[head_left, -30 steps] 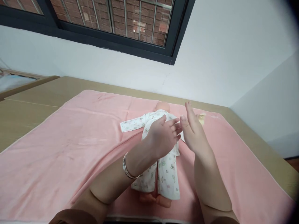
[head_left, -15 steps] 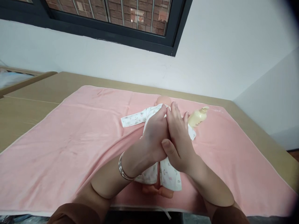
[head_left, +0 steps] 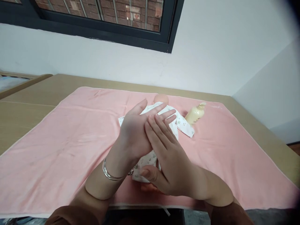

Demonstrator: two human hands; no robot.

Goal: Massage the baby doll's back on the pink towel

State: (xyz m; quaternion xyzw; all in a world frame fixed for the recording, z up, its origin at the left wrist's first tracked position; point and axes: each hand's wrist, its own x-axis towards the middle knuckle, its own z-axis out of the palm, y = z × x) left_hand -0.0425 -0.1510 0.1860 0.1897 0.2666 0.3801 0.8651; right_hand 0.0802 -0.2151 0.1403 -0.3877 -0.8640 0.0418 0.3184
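Observation:
My left hand is turned palm up with its fingers stretched out, and a silver bangle circles the wrist. Across its palm lies my right hand, palm down, fingers extended and thumb apart. The two hands touch, and I see nothing held between them. Beneath them a baby doll in a white printed outfit lies on its back, its middle mostly hidden by my hands. To the right of the doll's sleeve a pale yellow pump bottle lies tilted on the blanket.
A pink blanket with a white edge covers much of the wooden table. Behind the table rises a white wall with a dark-framed window. A wooden-edged tray or crib stands at the far left.
My hands were pressed palm to palm with the fingers pointing up. Now the left has opened out flat to the left, and the right has slid down and back across its palm.

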